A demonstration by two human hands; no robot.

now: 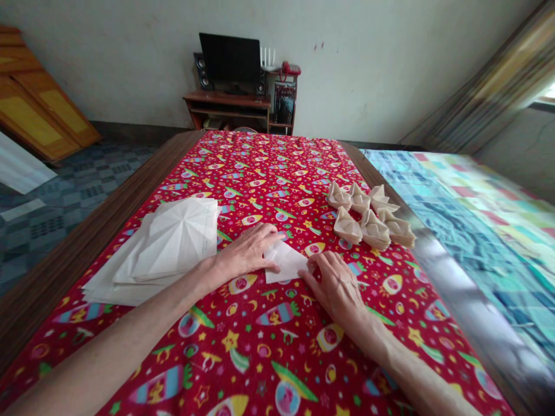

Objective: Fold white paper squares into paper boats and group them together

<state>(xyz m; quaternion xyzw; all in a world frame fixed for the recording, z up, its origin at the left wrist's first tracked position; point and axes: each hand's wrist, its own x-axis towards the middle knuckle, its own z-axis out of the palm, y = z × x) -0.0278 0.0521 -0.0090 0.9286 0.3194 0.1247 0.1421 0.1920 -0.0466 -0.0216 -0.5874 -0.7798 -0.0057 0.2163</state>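
Forearms (147, 341) (403, 358), paper (287, 260) between 2 hands (245, 251) (336, 286)

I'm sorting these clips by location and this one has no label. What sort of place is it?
Most likely a room in a home: a flat-screen monitor stands on a small wooden desk, with a wooden cabinet at left and what looks like a patchwork-covered bed at right.

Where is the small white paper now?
Head view, centre: the paper is on the red cloth, between the left hand and right hand, right of the sheet stack.
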